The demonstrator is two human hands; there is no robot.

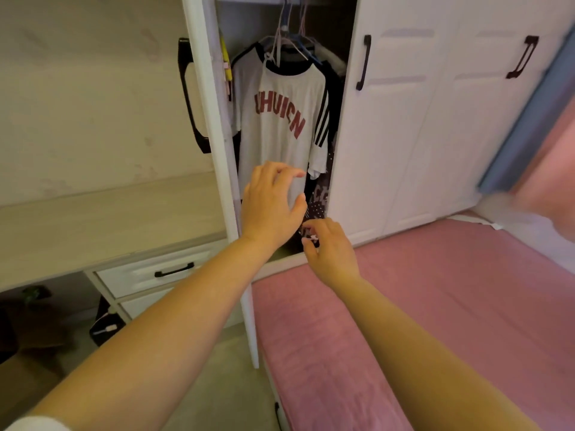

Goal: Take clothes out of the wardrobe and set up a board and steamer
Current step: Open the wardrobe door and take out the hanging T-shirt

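Observation:
The white wardrobe [382, 126] has its left door [208, 98] swung open. Inside hangs a white T-shirt [280, 119] with dark red letters and a black collar, on hangers [289, 42] from the rail. Dark clothes [326, 188] hang behind it on the right. My left hand [270, 206] reaches toward the shirt's lower hem with fingers loosely spread, holding nothing. My right hand [329, 253] is lower, in front of the dark clothes, fingers loosely curled; whether it touches the fabric is unclear.
A pink-covered bed [420, 306] lies right in front of the wardrobe. At the left stands a pale desk [102, 219] with white drawers [161, 272]; dark bags [102, 325] sit on the floor under it. A blurred pink shape [547, 181] fills the right edge.

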